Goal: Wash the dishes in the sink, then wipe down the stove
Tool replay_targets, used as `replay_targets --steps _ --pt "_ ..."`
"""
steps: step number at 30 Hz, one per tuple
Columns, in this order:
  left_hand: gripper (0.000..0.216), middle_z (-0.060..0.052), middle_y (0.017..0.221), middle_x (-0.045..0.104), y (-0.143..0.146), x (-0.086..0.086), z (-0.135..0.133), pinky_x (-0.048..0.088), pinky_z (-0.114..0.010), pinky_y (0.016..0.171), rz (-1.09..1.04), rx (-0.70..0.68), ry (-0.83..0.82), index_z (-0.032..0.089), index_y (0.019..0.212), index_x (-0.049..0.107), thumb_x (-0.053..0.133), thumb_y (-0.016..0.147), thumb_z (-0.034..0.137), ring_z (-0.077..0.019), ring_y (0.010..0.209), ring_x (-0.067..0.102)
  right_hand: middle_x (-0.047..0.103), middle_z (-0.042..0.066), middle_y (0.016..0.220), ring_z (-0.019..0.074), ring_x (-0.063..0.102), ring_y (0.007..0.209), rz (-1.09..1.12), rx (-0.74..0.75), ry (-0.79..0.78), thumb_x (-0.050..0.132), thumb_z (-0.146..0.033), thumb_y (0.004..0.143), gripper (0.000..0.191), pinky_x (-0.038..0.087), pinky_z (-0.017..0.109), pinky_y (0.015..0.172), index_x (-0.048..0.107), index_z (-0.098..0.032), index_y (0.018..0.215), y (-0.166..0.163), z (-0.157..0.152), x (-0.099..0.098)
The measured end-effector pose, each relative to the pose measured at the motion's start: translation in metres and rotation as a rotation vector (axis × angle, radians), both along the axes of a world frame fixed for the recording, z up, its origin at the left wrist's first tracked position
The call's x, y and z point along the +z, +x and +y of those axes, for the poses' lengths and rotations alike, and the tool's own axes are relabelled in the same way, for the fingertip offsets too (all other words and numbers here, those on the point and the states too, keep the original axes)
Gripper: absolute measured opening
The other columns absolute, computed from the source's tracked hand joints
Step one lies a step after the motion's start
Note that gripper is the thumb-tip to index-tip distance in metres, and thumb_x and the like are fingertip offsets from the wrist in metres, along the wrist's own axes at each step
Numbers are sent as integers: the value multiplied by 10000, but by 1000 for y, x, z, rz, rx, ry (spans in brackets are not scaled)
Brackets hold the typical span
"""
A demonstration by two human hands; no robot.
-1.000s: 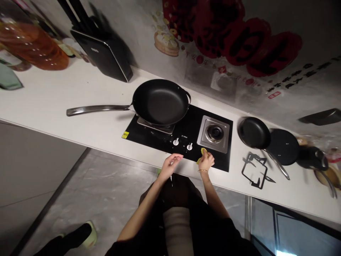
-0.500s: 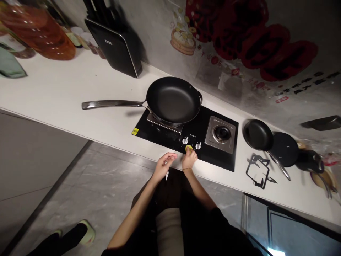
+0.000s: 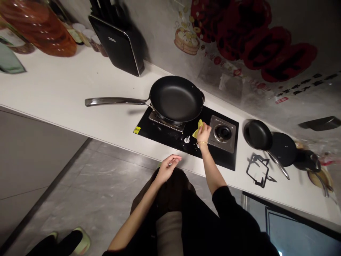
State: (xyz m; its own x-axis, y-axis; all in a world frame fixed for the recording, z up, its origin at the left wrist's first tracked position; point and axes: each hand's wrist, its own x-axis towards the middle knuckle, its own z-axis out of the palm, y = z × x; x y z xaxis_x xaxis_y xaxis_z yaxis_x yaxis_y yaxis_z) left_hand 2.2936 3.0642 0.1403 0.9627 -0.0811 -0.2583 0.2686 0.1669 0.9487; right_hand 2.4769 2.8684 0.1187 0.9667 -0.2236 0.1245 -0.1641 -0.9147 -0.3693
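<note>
My right hand (image 3: pixel 204 133) is closed on a yellow cloth (image 3: pixel 197 129) over the black gas hob (image 3: pixel 170 139), just left of the right burner (image 3: pixel 223 133). Part of the cloth sticks out past the fingers on their left side. Beneath my right wrist a white knob is partly covered, while the other knob (image 3: pixel 187 139) shows in full. My left hand (image 3: pixel 167 168) hovers by the counter's front edge, fingers stretched out and slightly curved, with nothing visible in it. A large black frying pan (image 3: pixel 177 97) rests over the left burner, its long metal handle pointing left.
On the counter (image 3: pixel 58 96) stand a knife block (image 3: pixel 117 46) and a large bottle of orange liquid (image 3: pixel 45 30). To the right are a small frying pan (image 3: pixel 258 134), a black pot support (image 3: pixel 258 170) and more pans. Another person's slipper (image 3: pixel 83 241) shows on the floor.
My right hand has moved from the hob's front edge, away from me and rightward past the knobs, carrying the yellow cloth. My left hand has shifted only slightly.
</note>
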Motion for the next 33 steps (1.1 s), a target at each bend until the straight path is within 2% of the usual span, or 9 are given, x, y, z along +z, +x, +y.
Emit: replay_targets --steps 2,5,10,18,23,27,29,31,33 --pt "265 -72 1032 744 -4 0 3 492 -369 958 6 12 15 217 964 735 596 895 432 -233 994 679 566 148 1282 180 587 1062 167 64 -81 341 -231 1009 468 453 287 972 463 -154 1453 21 3 -4" --pt "296 -71 1000 748 -8 1 6 503 -363 930 14 27 30 212 947 738 596 891 467 -234 972 682 638 136 1212 196 633 1014 307 121 -134 460 -165 950 483 486 288 918 509 -178 1430 30 11 -19" --pt "325 -70 981 753 -11 2 10 521 -362 914 36 62 15 202 941 734 621 868 498 -233 954 690 541 188 1417 235 637 1126 335 157 -208 465 -93 905 627 513 316 918 369 -158 1521 7 14 -39" --pt "324 -81 983 748 -4 12 9 511 -374 942 14 48 8 192 935 721 656 834 492 -244 989 689 490 211 1472 240 589 1245 382 70 -210 376 -69 961 538 513 341 959 403 -131 1495 -39 24 -44" --pt "321 -87 975 749 6 17 0 513 -376 924 -16 5 10 190 910 718 671 804 489 -243 958 692 505 188 1465 222 651 1157 397 60 -144 428 -39 927 591 550 332 911 417 -198 1496 -73 32 -45" --pt "338 -92 964 752 16 24 -8 508 -387 937 -43 -58 6 187 915 715 674 795 500 -251 978 691 554 193 1416 236 676 1109 381 54 -93 460 -65 916 546 562 304 841 475 -174 1450 -94 38 -43" --pt "353 -93 960 753 20 28 -10 512 -387 928 -53 -81 13 187 906 718 681 786 518 -252 973 689 627 200 1323 245 704 1037 415 59 -24 470 -86 918 485 554 313 821 534 -150 1395 -101 38 -38" --pt "373 -93 946 754 23 31 -12 515 -383 911 -64 -100 27 186 898 726 690 776 536 -251 954 687 724 144 1161 228 726 970 453 89 72 473 -106 923 417 543 294 819 614 -176 1309 -105 32 -31" --pt "389 -95 944 753 27 33 -12 514 -373 898 -77 -117 45 184 905 735 693 775 548 -248 941 683 764 73 1068 199 730 965 398 112 186 452 -133 940 393 533 263 848 651 -222 1268 -110 16 -24"
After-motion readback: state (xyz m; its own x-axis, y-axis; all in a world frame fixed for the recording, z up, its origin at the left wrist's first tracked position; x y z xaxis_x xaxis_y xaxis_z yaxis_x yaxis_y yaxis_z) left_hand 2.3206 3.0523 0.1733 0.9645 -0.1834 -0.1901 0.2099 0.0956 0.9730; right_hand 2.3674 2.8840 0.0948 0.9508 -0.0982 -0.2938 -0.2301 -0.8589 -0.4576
